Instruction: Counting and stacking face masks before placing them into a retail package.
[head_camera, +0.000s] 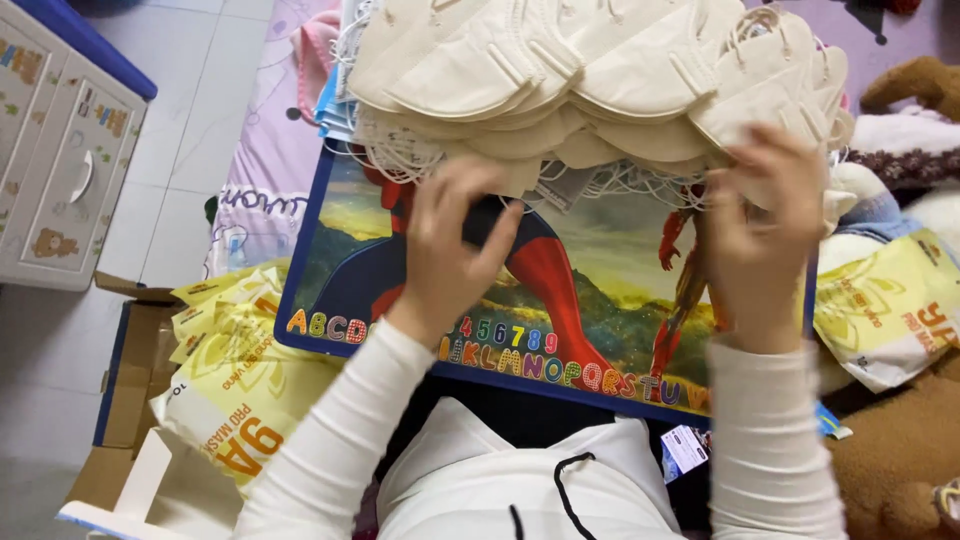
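Note:
A heap of cream folded face masks (600, 75) with white ear loops lies across the far part of a colourful picture board (590, 290) resting on my lap. My left hand (455, 240) reaches to the near edge of the heap, fingers curled down onto a mask and its loops. My right hand (765, 215) grips a mask at the right end of the heap, fingers closed over its edge. Both arms wear white sleeves.
Yellow plastic packets (240, 380) spill from a cardboard box (125, 390) at the left, and another yellow packet (890, 305) lies at the right. A white drawer cabinet (60, 150) stands on the tiled floor. Brown plush toys (905, 440) sit at the right.

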